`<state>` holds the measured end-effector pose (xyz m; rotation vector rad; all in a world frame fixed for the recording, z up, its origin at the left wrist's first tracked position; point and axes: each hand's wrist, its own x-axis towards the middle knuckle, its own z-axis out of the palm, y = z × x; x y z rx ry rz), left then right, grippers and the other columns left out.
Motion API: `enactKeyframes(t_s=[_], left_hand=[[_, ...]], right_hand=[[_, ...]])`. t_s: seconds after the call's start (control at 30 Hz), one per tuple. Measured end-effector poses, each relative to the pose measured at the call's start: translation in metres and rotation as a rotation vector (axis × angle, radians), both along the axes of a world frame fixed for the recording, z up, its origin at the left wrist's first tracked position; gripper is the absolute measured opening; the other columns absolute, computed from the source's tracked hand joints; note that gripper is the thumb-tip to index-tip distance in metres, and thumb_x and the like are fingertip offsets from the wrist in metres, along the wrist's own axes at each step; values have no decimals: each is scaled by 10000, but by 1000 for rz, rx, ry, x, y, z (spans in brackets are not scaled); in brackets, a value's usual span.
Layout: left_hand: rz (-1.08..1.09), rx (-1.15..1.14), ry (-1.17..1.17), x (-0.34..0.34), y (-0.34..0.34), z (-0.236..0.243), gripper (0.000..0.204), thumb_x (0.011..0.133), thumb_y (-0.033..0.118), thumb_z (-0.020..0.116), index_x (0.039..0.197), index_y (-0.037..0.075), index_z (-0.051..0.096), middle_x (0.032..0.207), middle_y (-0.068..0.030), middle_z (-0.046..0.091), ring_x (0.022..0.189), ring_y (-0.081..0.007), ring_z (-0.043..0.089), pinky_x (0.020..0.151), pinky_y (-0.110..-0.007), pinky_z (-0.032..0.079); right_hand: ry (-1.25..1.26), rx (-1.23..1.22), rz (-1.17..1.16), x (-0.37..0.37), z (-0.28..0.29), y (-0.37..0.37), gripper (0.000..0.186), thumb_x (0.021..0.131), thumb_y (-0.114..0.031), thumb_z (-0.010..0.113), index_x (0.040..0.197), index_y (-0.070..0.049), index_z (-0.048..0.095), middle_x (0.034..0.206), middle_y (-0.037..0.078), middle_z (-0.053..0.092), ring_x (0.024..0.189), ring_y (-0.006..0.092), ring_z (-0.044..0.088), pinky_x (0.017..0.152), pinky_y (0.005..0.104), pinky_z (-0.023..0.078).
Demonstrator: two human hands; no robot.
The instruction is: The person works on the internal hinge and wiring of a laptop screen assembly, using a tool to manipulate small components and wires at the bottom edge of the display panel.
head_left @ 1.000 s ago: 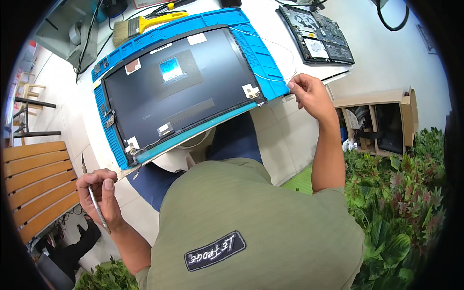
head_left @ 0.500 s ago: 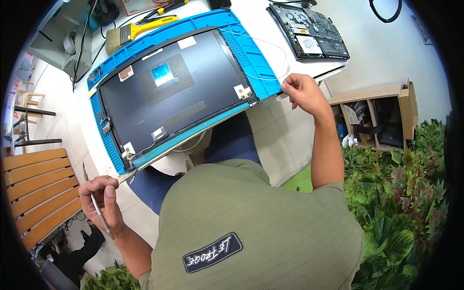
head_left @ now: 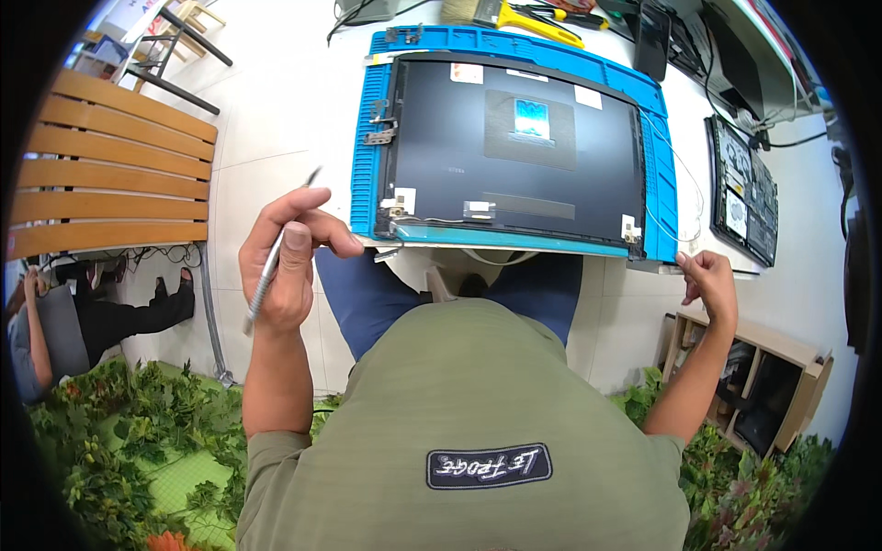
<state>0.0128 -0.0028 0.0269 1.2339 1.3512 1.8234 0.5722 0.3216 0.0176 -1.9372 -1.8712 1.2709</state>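
Observation:
My left hand (head_left: 285, 248) grips a slim metal tool (head_left: 265, 280) with a pointed tip, raised beside the bench's left front. A dark laptop lid (head_left: 432, 138), with metal hinge pieces (head_left: 378, 137) along its left side, lies on a blue silicone mat (head_left: 660, 184). A thin white wire (head_left: 698, 197) loops off the lid's right side. My right hand (head_left: 707, 285) has thumb and index closed at the mat's front right corner; what they pinch, if anything, is too small to make out.
An opened laptop base (head_left: 744, 193) sits on the white bench (head_left: 335, 64) at right, with a brush (head_left: 537, 26) and cables behind the mat. A wooden slatted bench (head_left: 110, 174), another person (head_left: 73, 331), leafy greenery (head_left: 119, 441) and a low shelf (head_left: 781, 386) surround me.
My view has swung, moving the bench rightward in the picture. My left hand and tool sit higher, its fingers now more extended. My right hand remains by the mat's corner.

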Motion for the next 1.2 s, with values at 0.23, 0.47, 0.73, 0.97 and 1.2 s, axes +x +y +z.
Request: enactKeyframes(t_s=[0.23,0.47,0.73,0.97,1.2], left_hand=[[-78,-120,-26,-36,4,-21,616,1277,441,536,1395,-110,785,989,-110,747,881,-175,686,729,-309,556],[-185,-287,94,-39,20,-19,328,1127,127,808,1395,-61,812,1142,-161,836,1054,-219,814,946,-353,668],[-182,-219,363,-44,38,-27,236,1045,99,903,1239,-31,868,1089,-130,844,986,-177,790,847,-321,631],[-74,-353,137,-30,30,-27,139,999,88,952,1024,-2,849,1002,-75,818,871,-122,732,744,-289,581],[-94,-416,139,-29,30,-25,120,990,77,949,1014,6,855,974,-78,817,875,-140,743,747,-307,585]], right_hand=[[-173,616,-112,50,14,-12,306,1181,-278,733,1097,12,782,940,70,736,778,152,690,682,317,586],[268,955,458,-186,35,-127,388,929,92,811,1293,-40,849,1171,129,793,1010,243,722,872,364,587],[273,759,1123,-334,1,-169,507,923,-56,813,1415,39,734,951,99,739,905,280,702,858,436,503],[177,742,1162,-342,-7,-167,569,886,-10,733,1447,77,732,821,85,732,792,270,710,812,426,490],[201,790,1136,-341,-13,-167,547,896,-21,742,1434,78,741,751,70,686,712,249,677,745,413,477]])
